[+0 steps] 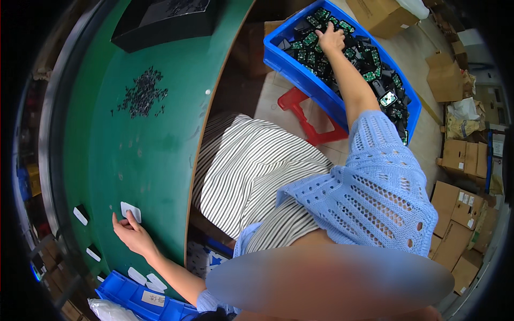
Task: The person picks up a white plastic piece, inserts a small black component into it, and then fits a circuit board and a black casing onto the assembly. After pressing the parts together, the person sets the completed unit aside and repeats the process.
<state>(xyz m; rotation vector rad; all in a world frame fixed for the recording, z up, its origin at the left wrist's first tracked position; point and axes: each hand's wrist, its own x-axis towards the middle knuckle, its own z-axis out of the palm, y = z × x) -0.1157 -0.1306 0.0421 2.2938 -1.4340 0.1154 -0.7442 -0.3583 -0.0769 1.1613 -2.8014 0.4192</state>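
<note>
My left hand (pixel 136 239) rests low over the green table with its fingers apart. Its thumb lies on a small white rounded plate (pixel 130 210); no grip around the plate shows. Off to the right, my right hand (pixel 332 40) reaches into a blue plastic bin (pixel 321 80) with fingers spread. Under those fingers is a heap of black cases with green circuit boards (pixel 369 56). Whether a fingertip touches one of them I cannot tell. One case with a bright, whitish face (pixel 387 98) lies in the heap beside my right forearm.
On the green table (pixel 160 155) lie a pile of small black parts (pixel 142 93), a black box (pixel 160 24) and loose white plates (pixel 145 279). A blue tray (pixel 134 297) stands at the near left. A red stool (pixel 308 120) is under the bin; cardboard boxes (pixel 455 214) stack at right.
</note>
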